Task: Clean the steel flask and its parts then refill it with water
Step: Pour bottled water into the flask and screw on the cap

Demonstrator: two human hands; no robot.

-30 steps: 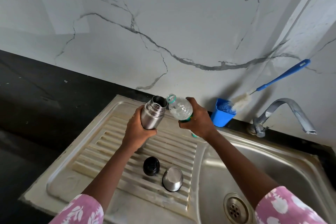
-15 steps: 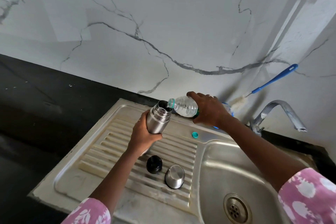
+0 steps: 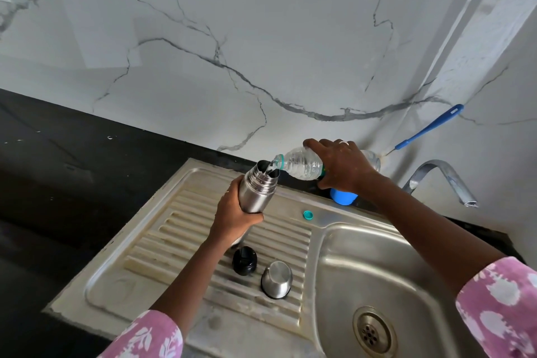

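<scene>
1. One steel sink (image 3: 377,244) with ribbed drainboard (image 3: 180,241), black desk (image 3: 58,168).
2. One flask (image 3: 257,189), left hand (image 3: 235,216) grip wrapped around it, above drainboard.
3. One bottle (image 3: 299,165), right hand (image 3: 341,164) grip around it, tipped, mouth at the flask's opening.
4. One black stopper (image 3: 244,260), one steel cup (image 3: 276,279), one teal cap (image 3: 308,214) on the drainboard.

A home kitchen: steel sink (image 3: 377,247), tap (image 3: 444,180), marble-look wall (image 3: 261,23).
</scene>
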